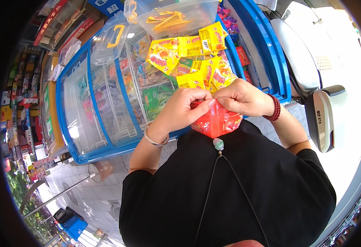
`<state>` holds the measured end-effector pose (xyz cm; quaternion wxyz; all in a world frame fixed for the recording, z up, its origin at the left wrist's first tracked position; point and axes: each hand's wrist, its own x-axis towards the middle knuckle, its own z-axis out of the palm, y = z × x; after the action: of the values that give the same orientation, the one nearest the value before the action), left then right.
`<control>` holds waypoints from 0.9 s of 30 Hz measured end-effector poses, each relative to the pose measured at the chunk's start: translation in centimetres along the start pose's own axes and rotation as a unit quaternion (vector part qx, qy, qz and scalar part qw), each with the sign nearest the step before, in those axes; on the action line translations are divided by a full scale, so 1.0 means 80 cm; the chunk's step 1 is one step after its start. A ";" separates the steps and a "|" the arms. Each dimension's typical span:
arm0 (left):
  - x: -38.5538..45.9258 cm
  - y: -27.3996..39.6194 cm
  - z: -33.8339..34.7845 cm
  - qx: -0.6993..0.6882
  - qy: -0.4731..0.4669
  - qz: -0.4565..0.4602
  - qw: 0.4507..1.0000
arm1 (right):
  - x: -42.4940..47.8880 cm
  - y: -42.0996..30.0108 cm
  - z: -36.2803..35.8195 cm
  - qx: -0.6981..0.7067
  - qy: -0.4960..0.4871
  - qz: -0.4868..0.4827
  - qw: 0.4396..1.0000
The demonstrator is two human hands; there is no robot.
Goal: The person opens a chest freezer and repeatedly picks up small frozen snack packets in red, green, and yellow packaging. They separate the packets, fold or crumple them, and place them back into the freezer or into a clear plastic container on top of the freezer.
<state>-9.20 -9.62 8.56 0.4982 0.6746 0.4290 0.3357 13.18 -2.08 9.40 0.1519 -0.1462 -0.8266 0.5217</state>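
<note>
Between my two hands is a red plastic packet (pixel 216 123), held against the front of my black shirt. My left hand (pixel 188 106) pinches its upper edge from the left, thumb on the near side. From the right, my right hand (pixel 240 95) grips the same edge, its thumb close to the left thumb. Just beyond lie several yellow snack packets (pixel 163 57) with orange fruit pictures, on the glass top of a blue-framed chest freezer (pixel 118 92). Whether the red packet is torn cannot be made out.
A clear plastic bin (pixel 174 23) holding yellow packets stands on the freezer, with a loose clear lid (pixel 111 40) beside it. At the right is a scooter seat (pixel 296 55). A metal pole (pixel 60 195) crosses the paved ground at the lower left.
</note>
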 end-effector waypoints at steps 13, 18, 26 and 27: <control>0.015 -0.001 0.023 0.203 0.172 0.184 0.946 | -0.002 0.003 0.036 0.092 0.177 0.055 0.978; 0.029 -0.020 0.038 0.326 0.305 0.253 0.858 | 0.014 0.016 0.071 0.296 0.304 0.055 0.904; 0.029 -0.027 0.003 -0.025 0.054 0.043 0.997 | -0.006 0.024 0.003 0.223 0.086 0.075 0.968; 0.026 -0.034 -0.003 -0.126 -0.026 -0.015 0.992 | -0.006 0.015 -0.009 0.109 0.022 0.040 0.993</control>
<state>-9.24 -7.26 6.05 0.5953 0.6082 0.3802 0.3620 14.02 -1.22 8.54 0.1643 -0.1729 -0.7549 0.6109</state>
